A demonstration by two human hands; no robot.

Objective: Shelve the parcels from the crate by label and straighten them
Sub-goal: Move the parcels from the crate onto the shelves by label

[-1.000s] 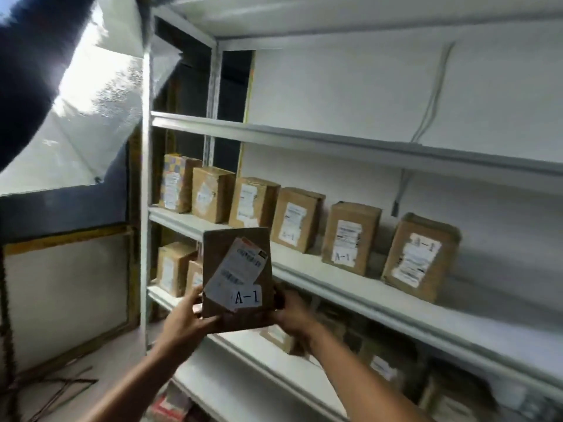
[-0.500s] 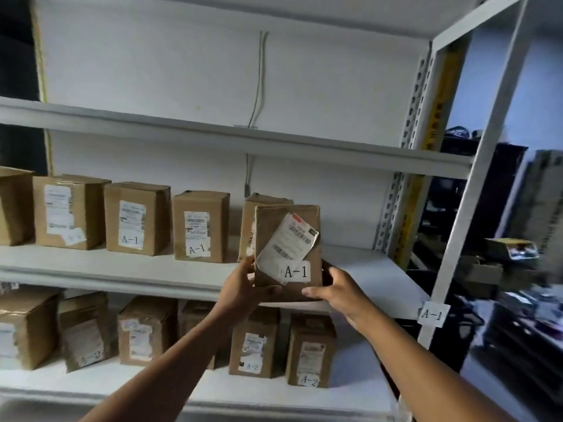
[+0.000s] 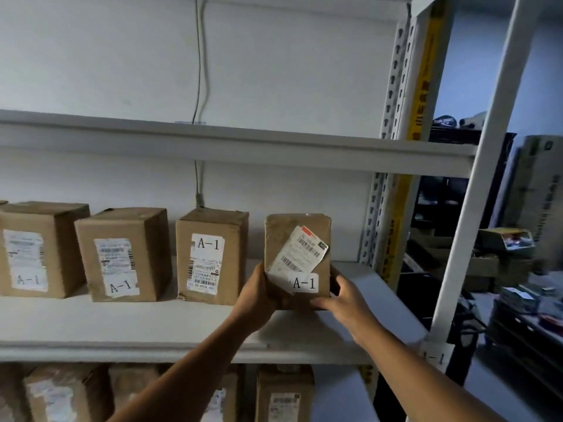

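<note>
A: Parcel position?
B: Brown parcel (image 3: 297,260), label "A-1", upright at centre frame, at the right end of the row on the middle shelf (image 3: 170,324); whether its base touches the board, cannot tell.
A: Hands?
B: Left hand (image 3: 259,296) grips its lower left edge, fingers curled; right hand (image 3: 341,295) grips the lower right corner.
A: Neighbours?
B: Three A-1 boxes (image 3: 211,254) to the left, apart.
</note>
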